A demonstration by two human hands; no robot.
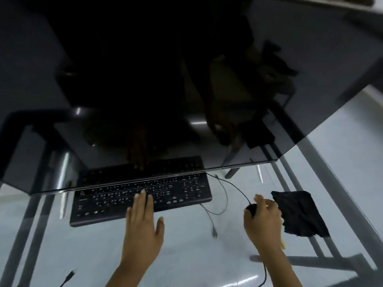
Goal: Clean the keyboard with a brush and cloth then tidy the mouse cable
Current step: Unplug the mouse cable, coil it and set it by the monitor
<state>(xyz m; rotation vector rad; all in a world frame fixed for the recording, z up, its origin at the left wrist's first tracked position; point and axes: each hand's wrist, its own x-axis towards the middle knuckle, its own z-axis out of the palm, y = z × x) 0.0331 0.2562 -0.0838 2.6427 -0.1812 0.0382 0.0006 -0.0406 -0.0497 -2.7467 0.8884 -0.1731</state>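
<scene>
Left hand (143, 224): flat, fingers straight and together, resting on the front edge of the keyboard (116, 204); keep it there to pin the board.
Right hand (264, 220): draped over the mouse (251, 209), fingers curved round it; lift gently so the cable (236, 187) does not snag.
Cable: thin, black, slack, looping between keyboard and mouse (a second lead with a plug lies beside it; don't confuse them).
Keyboard: black, pale legends, far edge under the monitor (145, 79); mid-bench (186, 255).
Cloth (300, 212): dark, crumpled, just right of your right hand; a pale yellow handle (283, 243), likely the brush, pokes out beneath that hand.
</scene>
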